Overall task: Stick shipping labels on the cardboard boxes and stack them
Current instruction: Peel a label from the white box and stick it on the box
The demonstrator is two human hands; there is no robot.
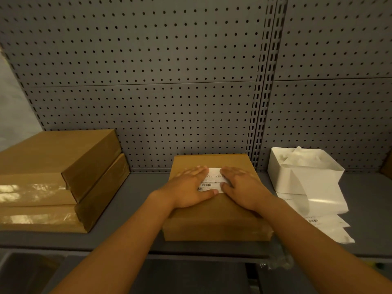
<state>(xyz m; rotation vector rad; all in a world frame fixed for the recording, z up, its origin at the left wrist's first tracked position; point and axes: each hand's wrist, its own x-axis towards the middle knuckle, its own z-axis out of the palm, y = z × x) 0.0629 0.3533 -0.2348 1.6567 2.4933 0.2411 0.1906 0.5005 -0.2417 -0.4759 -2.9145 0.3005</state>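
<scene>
Smoothing the shipping label [212, 181] down onto the cardboard box [214, 209], which sits mid-shelf [135, 200] in front of me. Best to press from the centre outward so no bubbles or lifted corners stay. My left hand [188, 190] and right hand [241, 187] both lie flat, fingers straight, palms on the box top, fingertips over the label's edges; neither grips anything. Two taped boxes [57, 179] stacked at left.

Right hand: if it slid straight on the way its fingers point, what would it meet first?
The right hand points across the shipping label toward the left hand; it would probably meet those fingers first.
</scene>
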